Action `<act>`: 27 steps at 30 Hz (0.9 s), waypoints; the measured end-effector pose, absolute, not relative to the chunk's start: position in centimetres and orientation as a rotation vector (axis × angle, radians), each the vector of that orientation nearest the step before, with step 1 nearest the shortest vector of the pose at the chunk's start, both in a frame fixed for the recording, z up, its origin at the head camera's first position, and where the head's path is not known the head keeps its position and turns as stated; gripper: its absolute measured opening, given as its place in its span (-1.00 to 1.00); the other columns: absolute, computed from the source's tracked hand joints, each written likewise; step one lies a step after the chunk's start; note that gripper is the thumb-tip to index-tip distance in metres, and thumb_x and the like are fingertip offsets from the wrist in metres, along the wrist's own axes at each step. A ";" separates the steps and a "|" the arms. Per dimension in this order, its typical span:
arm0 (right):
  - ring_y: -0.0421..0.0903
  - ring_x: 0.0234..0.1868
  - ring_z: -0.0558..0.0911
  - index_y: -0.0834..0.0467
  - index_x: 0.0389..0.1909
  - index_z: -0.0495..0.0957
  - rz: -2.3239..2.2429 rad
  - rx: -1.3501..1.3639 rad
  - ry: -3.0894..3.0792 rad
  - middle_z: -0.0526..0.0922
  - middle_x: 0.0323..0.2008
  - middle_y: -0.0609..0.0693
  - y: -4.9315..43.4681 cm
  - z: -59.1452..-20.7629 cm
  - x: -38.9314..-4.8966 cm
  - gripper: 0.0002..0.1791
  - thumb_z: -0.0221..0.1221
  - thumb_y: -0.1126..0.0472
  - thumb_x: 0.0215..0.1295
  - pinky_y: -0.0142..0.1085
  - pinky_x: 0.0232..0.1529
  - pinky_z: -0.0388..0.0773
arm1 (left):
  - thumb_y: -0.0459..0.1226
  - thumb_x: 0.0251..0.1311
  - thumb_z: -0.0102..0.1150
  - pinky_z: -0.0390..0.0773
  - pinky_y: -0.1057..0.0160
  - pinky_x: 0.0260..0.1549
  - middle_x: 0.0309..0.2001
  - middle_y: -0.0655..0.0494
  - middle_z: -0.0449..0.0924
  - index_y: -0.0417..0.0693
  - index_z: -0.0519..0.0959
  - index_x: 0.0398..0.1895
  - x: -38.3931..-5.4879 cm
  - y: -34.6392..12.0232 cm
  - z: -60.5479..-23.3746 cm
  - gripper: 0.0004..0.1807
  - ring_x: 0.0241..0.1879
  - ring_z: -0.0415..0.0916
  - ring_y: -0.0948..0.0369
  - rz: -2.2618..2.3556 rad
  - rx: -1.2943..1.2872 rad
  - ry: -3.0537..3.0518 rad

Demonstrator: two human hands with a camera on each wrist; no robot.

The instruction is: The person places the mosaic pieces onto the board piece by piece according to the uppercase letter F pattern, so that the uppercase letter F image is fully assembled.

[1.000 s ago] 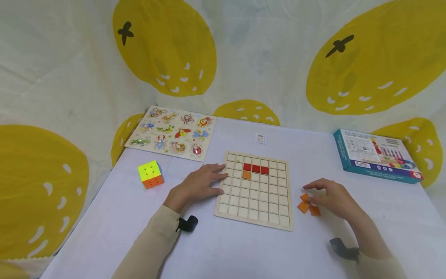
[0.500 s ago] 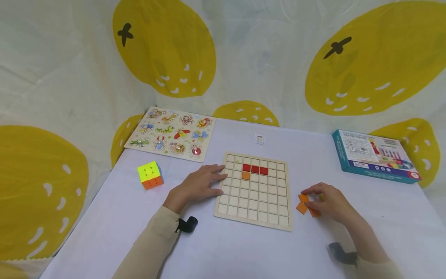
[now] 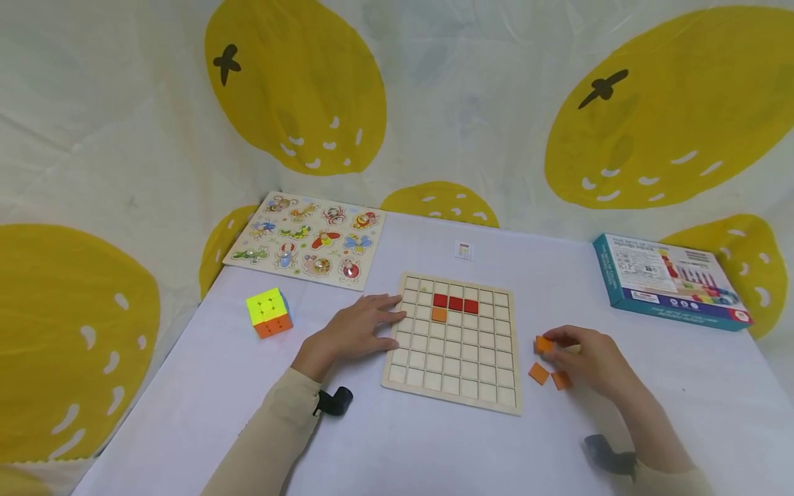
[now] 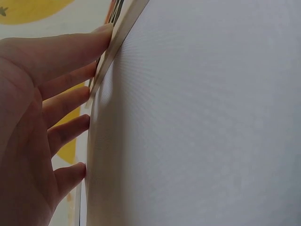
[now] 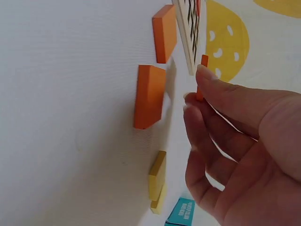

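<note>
Right wrist view shows you pinching an orange tile [image 5: 202,77] between the thumb and fingertips of your right hand [image 3: 592,362], with the other fingers loosely bent behind. It is seen almost edge-on and appears raised off the white cloth [image 5: 70,94]. By its look it should be light and stiff, probably painted wood, and hard to damage. The flat faces look smooth, so it may slip or pivot under a lopsided pinch; two opposite edges, held with the very tips, would likely give the steadiest hold. It is thin, and lying flat it would offer only a low rim to your nails.

Two loose orange tiles [image 3: 539,373] lie under that hand, on the side nearer you, and a pair of yellow tiles [image 5: 157,175] sits beneath your palm, mostly hidden from above.

Your left hand [image 3: 356,325] has its fingers spread and relaxed, grasping nothing. Its thumb touches the edge of the grid board [image 3: 453,348]; the other fingertips reach the same side, though how hard they press, you cannot tell. That board lies between your hands and looks flat, rigid and fairly light, so it might slide on the cloth if nudged; its outer rim seems the natural place to steady it. Forward of your left fingertips, three red tiles [image 3: 455,303] sit in a row, with one placed orange tile [image 3: 439,315] on your side of the leftmost.
</note>
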State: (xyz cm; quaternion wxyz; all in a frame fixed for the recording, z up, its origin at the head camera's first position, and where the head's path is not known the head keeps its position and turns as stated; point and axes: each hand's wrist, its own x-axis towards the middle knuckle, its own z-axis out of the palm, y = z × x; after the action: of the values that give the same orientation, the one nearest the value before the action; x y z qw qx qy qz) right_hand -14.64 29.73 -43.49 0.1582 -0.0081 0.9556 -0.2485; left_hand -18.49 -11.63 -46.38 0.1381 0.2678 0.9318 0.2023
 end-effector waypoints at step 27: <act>0.14 0.01 0.69 0.18 0.02 0.74 -0.938 -0.148 2.904 0.72 0.10 0.23 27.3 -42.2 -15.2 -0.70 0.37 0.24 0.28 -0.67 -0.25 0.56 | 0.05 0.28 0.29 0.10 -0.08 0.62 0.61 0.16 0.19 0.14 0.45 0.44 -18.5 -11.7 -46.6 -0.33 0.63 0.07 0.06 0.591 0.782 2.703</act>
State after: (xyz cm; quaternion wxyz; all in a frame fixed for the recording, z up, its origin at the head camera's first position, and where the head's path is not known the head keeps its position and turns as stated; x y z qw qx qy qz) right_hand -15.21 27.33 -42.24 0.0430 -0.0483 0.9496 -0.3067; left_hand -18.53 -11.72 -46.57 0.1328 0.2694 0.9318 0.2038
